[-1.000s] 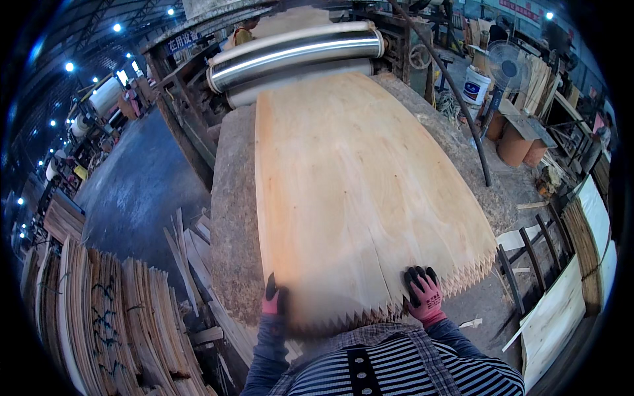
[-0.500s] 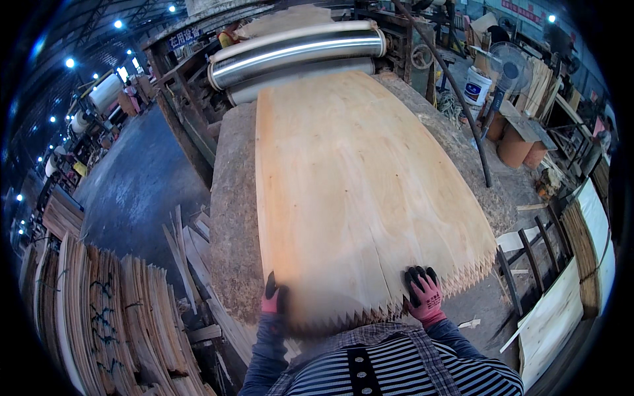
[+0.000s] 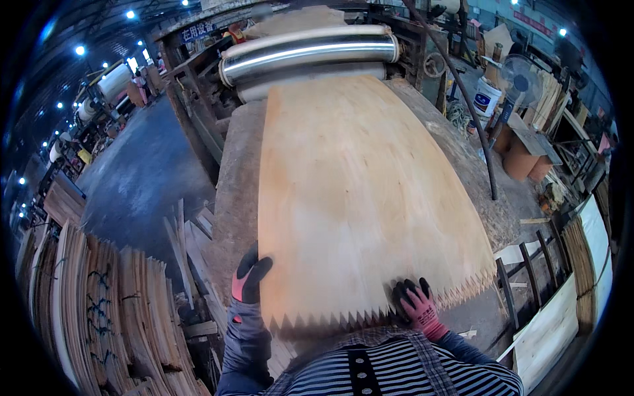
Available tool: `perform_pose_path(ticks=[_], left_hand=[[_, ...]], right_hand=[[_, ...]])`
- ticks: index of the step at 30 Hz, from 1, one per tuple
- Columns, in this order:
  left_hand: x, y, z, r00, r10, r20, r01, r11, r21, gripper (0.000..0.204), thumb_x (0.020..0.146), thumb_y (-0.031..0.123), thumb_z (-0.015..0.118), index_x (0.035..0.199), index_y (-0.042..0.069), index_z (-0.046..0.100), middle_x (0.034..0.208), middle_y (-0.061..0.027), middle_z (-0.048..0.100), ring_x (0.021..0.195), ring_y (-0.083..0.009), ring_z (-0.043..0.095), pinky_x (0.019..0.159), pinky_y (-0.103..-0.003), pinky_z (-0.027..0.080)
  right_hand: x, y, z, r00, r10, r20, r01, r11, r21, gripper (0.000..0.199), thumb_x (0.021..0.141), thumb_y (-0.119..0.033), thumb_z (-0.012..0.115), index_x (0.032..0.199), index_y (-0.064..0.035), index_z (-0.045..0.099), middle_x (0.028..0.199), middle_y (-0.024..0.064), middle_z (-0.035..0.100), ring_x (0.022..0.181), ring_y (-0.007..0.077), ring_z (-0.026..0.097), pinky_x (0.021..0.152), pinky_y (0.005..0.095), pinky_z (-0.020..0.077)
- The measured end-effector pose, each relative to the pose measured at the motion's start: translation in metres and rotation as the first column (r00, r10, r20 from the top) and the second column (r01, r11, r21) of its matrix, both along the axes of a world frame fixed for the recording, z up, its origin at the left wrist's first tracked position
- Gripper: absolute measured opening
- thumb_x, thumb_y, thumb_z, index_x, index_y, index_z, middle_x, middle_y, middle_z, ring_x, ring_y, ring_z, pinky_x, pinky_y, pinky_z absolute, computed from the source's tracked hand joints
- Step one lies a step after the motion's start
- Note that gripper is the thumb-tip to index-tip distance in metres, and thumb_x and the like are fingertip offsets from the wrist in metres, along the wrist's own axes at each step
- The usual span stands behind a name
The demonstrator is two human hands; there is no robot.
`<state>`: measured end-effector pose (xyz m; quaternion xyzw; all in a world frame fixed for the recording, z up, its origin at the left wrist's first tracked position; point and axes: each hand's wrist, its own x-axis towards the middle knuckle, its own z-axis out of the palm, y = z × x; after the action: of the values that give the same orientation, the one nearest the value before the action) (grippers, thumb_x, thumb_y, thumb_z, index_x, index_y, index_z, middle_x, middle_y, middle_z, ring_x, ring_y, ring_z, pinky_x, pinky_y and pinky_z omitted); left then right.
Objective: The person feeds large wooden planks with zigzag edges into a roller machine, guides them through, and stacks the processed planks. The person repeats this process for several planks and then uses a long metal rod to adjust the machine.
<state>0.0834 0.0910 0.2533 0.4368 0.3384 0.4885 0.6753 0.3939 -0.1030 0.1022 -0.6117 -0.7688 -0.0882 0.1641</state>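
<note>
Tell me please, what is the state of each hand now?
Left hand: open, at the left edge of the wood sheet.
Right hand: open, palm down on the sheet.

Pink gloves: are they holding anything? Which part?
The left hand is at the left edge of the wood sheet, the right hand at its jagged edge; whether either grips cannot be told.

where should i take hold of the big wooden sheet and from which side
Probably by the smooth left edge of the wooden sheet, coming from the left, where the left hand is, and pinching from above and below. The sheet lies broad and flat, so a side edge likely suits best; the near edge is jagged with pointed teeth that might snag or break.
</note>
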Motion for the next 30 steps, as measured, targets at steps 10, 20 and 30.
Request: perform_pose_path(ticks=[10, 20, 30], left_hand=[[-0.068, 0.022, -0.115, 0.666, 0.334, -0.667, -0.148, 0.936, 0.321, 0.049, 0.078, 0.016, 0.05, 0.121, 0.001, 0.034, 0.115, -0.0158, 0.045, 0.103, -0.0254, 0.045, 0.086, -0.033, 0.036], [-0.068, -0.048, -0.177, 0.497, 0.205, -0.843, -0.216, 0.97, 0.109, 0.055, 0.075, 0.02, 0.054, 0.123, 0.002, 0.033, 0.115, -0.0203, 0.045, 0.108, -0.0313, 0.043, 0.09, -0.035, 0.035], [-0.027, -0.046, -0.055, 0.322, -0.06, -0.945, -0.286, 0.945, -0.158, 0.049, 0.076, 0.021, 0.054, 0.119, 0.004, 0.039, 0.109, -0.021, 0.049, 0.097, -0.0328, 0.05, 0.08, -0.037, 0.041]], right_hand=[[-0.01, 0.072, 0.109, 0.917, -0.17, -0.362, 0.208, 0.976, 0.07, 0.047, 0.061, -0.016, 0.062, 0.106, -0.0061, 0.051, 0.107, 0.0141, 0.049, 0.1, 0.0318, 0.046, 0.085, 0.0408, 0.0377], [0.013, 0.138, 0.036, 0.993, -0.117, -0.033, 0.116, 0.992, -0.043, 0.048, 0.065, -0.023, 0.058, 0.111, -0.0147, 0.048, 0.111, 0.013, 0.048, 0.101, 0.0298, 0.046, 0.087, 0.0422, 0.0345], [0.015, 0.14, 0.013, 0.994, -0.1, -0.034, 0.097, 0.992, -0.085, 0.049, 0.062, -0.024, 0.059, 0.11, -0.0174, 0.05, 0.114, 0.0112, 0.045, 0.104, 0.0304, 0.042, 0.087, 0.0437, 0.0338]])
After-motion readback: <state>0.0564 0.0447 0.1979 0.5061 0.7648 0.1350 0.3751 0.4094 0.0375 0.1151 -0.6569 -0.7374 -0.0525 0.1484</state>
